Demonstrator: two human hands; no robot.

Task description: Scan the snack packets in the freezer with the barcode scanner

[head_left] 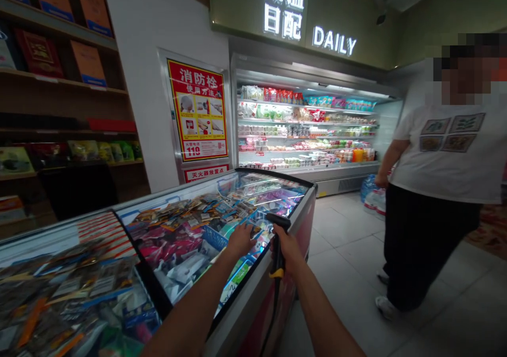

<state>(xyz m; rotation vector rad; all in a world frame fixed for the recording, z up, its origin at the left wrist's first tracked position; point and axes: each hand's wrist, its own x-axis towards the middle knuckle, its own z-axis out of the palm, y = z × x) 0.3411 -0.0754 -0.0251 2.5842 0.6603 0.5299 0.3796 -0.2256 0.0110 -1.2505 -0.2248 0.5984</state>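
Observation:
My right hand is wrapped round the grip of a black barcode scanner with a yellow base, and a dark cable hangs down from it. To its left, my left hand is over the glass top of a chest freezer, fingers stretched forward and holding nothing. Whether it touches the glass cannot be made out. Under the glass lie many bagged frozen foods, some beside a blue plastic basket.
A person in a white T-shirt stands at the right on the tiled floor. Behind is a lit refrigerated display case. A red fire-hydrant notice hangs on the wall; shelves with boxes stand left. Bottle packs sit near the person.

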